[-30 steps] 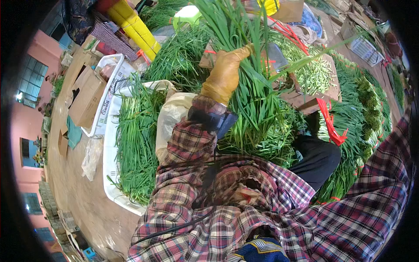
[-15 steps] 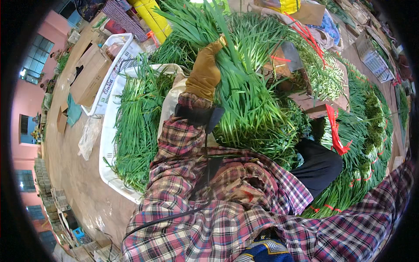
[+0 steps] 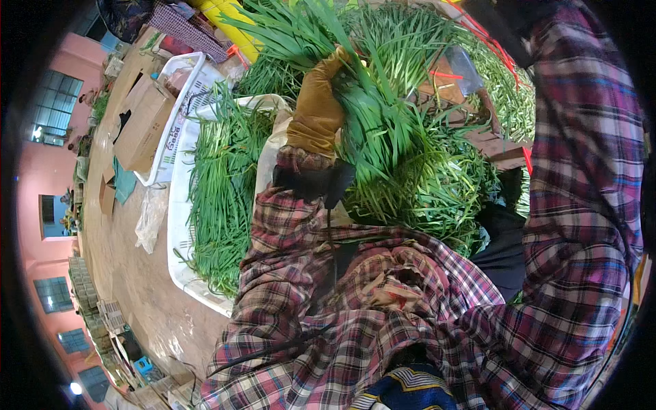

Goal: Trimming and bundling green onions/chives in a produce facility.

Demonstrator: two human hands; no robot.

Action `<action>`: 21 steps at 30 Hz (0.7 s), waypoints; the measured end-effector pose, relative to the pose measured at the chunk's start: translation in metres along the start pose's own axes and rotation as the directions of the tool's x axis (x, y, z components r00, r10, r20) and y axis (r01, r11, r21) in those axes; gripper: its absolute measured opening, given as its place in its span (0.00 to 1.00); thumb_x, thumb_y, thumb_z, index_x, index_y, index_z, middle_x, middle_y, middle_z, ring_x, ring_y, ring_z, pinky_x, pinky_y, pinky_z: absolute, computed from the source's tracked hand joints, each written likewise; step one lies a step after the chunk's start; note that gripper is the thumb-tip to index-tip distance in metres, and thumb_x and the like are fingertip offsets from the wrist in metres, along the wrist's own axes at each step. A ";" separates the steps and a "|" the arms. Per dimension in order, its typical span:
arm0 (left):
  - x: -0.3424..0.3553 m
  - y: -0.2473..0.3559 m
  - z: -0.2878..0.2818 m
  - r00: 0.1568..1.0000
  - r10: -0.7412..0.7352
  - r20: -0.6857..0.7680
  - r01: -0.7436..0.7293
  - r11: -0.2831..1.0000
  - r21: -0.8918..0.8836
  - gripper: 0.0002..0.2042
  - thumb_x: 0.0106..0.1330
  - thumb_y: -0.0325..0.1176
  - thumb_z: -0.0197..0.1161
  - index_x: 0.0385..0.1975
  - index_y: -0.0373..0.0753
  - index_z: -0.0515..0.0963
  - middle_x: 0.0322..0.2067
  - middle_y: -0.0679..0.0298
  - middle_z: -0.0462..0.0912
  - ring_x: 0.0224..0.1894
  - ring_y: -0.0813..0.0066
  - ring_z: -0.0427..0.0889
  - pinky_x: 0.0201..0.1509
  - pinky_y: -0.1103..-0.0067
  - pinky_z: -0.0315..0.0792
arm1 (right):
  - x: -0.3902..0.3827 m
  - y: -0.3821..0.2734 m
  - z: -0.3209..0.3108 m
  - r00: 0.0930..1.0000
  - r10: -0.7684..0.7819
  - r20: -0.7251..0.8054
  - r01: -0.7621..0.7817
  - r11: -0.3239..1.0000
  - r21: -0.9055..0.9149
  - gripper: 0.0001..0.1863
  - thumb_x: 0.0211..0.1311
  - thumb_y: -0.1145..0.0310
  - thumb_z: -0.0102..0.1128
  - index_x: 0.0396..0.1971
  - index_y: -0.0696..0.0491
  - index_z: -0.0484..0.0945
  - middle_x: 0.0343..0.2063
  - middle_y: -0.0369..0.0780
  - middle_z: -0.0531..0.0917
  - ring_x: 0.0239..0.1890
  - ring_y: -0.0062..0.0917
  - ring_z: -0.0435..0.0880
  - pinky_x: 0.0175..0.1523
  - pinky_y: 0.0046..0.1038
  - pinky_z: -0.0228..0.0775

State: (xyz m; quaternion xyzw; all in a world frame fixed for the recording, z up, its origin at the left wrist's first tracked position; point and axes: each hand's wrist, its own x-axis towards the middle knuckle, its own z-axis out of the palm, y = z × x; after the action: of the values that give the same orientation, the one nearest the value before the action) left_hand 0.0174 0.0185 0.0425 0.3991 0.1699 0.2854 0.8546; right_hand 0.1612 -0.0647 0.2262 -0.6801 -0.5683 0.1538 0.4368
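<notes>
Left hand (image 3: 320, 109), gloved, fingers clamped round a chive bunch (image 3: 383, 130); right hand unseen. Tray (image 3: 179, 205) full, heaps unbundled.

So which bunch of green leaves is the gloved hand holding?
The upright bunch of green leaves, gripped by the left hand; the other leaves lie flat in the white tray.

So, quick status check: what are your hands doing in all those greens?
Left hand, gloved, gripping a bunch of long green leaves. Right hand out of view, only its plaid sleeve shows. More greens in the white tub to the left.
</notes>
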 end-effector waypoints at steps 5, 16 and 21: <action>0.014 -0.005 -0.011 0.989 -0.095 0.114 0.107 0.988 -0.107 0.09 0.57 0.37 0.60 0.31 0.40 0.77 0.30 0.63 0.80 0.32 0.72 0.79 0.38 0.74 0.75 | -0.070 0.044 0.035 0.929 0.309 0.202 -0.216 0.900 -0.379 0.25 0.50 0.59 0.64 0.45 0.59 0.75 0.34 0.37 0.81 0.33 0.22 0.78 0.40 0.22 0.69; 0.015 -0.003 0.005 0.989 -0.034 0.143 0.023 0.997 0.074 0.14 0.61 0.37 0.51 0.39 0.34 0.75 0.38 0.59 0.79 0.39 0.67 0.79 0.46 0.72 0.73 | -0.155 0.035 0.029 0.932 0.315 0.179 -0.363 0.814 0.454 0.13 0.56 0.67 0.57 0.34 0.61 0.77 0.16 0.32 0.76 0.11 0.08 0.68 0.15 0.08 0.55; 0.009 -0.009 0.019 0.723 0.267 0.637 -0.686 0.380 0.620 0.09 0.61 0.26 0.50 0.38 0.34 0.76 0.29 0.63 0.80 0.29 0.81 0.78 0.35 0.83 0.73 | -0.153 0.072 0.014 0.955 0.122 -0.271 0.071 0.793 0.606 0.11 0.59 0.63 0.54 0.34 0.56 0.77 0.18 0.26 0.71 0.16 0.04 0.64 0.17 0.06 0.52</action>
State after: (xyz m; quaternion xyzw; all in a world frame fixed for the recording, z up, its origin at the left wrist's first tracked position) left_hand 0.0375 0.0081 0.0466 0.8357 -0.0392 0.3140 0.4488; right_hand 0.1500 -0.1959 0.1187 -0.5259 -0.4072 0.2308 0.7102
